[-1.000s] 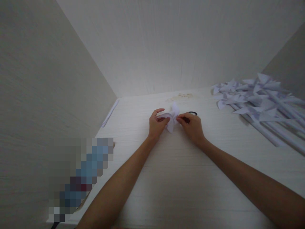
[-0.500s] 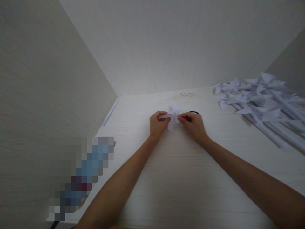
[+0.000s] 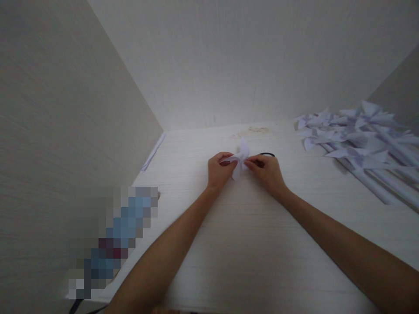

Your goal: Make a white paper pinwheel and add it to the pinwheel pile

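Two hands pinch one small folded paper piece above the tabletop: left hand and right hand, each grip closed tight on it.

1. No text, label, brand, number or sign could be read anywhere in the view; the white folded paper pinched between the hands was blank.
2. The heap of paper pinwheels on the right bore no print — all plain white.
3. The tabletop showed no markings either.
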A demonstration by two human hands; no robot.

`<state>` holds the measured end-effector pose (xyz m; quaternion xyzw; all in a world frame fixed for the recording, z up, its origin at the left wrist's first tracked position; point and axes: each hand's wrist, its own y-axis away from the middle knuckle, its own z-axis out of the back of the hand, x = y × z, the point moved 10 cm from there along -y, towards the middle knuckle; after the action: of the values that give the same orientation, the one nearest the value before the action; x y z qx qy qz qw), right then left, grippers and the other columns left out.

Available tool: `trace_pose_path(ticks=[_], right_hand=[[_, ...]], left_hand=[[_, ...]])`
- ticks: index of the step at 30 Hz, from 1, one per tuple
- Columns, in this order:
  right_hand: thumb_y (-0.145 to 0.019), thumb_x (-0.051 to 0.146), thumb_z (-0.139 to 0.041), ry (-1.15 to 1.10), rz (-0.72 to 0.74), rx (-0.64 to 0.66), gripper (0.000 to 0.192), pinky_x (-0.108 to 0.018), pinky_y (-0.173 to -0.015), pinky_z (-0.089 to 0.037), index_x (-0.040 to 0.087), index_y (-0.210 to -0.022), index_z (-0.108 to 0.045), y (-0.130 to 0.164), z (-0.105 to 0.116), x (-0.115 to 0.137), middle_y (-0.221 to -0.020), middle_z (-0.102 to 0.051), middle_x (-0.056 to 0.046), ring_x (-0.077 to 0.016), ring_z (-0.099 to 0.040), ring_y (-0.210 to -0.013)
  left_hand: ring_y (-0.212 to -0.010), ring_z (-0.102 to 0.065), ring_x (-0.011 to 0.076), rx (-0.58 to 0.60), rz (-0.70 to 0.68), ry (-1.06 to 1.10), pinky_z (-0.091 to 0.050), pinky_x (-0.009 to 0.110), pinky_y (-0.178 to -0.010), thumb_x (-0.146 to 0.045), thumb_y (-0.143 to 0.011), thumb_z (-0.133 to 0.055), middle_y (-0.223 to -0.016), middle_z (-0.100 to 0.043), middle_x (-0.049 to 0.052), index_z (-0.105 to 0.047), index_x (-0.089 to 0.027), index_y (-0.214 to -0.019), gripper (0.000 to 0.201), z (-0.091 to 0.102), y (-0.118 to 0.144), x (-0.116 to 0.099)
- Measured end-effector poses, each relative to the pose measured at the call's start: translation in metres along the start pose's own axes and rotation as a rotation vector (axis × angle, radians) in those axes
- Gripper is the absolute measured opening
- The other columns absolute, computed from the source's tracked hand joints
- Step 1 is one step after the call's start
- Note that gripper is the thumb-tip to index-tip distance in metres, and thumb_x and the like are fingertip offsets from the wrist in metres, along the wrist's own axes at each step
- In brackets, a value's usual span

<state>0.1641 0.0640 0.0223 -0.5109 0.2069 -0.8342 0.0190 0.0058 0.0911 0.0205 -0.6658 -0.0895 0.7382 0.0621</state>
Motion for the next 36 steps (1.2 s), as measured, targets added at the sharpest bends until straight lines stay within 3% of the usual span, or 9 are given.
trace_pose_path(ticks=[15, 24, 29, 36], right_hand=[[-0.065, 0.025, -0.058, 0.069, 0.024, 0.012, 0.012, -0.027, -0.055, -0.043, 0.017, -0.065, -0.067, 0.002, -0.003, 0.003, -0.062, -0.066, -0.004, -0.0148, -0.057, -0.056], [-0.065, 0.023, -0.058, 0.118, -0.011, 0.022, 0.012, -0.026, -0.055, -0.041, 0.015, -0.065, -0.067, 0.003, -0.004, 0.005, -0.061, -0.065, -0.005, -0.0145, -0.056, -0.054], [-0.066, 0.023, -0.057, 0.127, 0.011, 0.024, 0.013, -0.026, -0.055, -0.041, 0.015, -0.066, -0.067, 0.003, -0.004, 0.008, -0.061, -0.065, -0.005, -0.0142, -0.056, -0.054], [-0.065, 0.022, -0.057, 0.131, 0.001, 0.001, 0.012, -0.026, -0.055, -0.042, 0.016, -0.064, -0.067, 0.005, -0.001, 0.010, -0.061, -0.065, -0.004, -0.0140, -0.057, -0.055]], left_hand=[[-0.054, -0.057, 0.0085, 0.033, -0.023, -0.051, -0.046, 0.019, -0.050, -0.013, -0.056, -0.063, -0.070, -0.065, 0.003, -0.062, -0.013, -0.074, 0.018, -0.004, 0.000, 0.002], [-0.060, -0.060, 0.0105, 0.056, -0.074, -0.073, -0.049, 0.022, -0.058, -0.013, -0.057, -0.062, -0.071, -0.066, 0.004, -0.062, -0.014, -0.074, 0.016, -0.008, 0.000, 0.000], [-0.061, -0.059, 0.0113, 0.077, -0.068, -0.083, -0.049, 0.025, -0.062, -0.022, -0.064, -0.060, -0.069, -0.065, 0.004, -0.064, -0.014, -0.070, 0.011, -0.009, 0.000, 0.002], [-0.056, -0.055, 0.0105, 0.071, -0.075, -0.084, -0.046, 0.023, -0.055, -0.031, -0.068, -0.056, -0.059, -0.061, 0.001, -0.064, -0.015, -0.065, 0.019, -0.007, 0.000, 0.005]])
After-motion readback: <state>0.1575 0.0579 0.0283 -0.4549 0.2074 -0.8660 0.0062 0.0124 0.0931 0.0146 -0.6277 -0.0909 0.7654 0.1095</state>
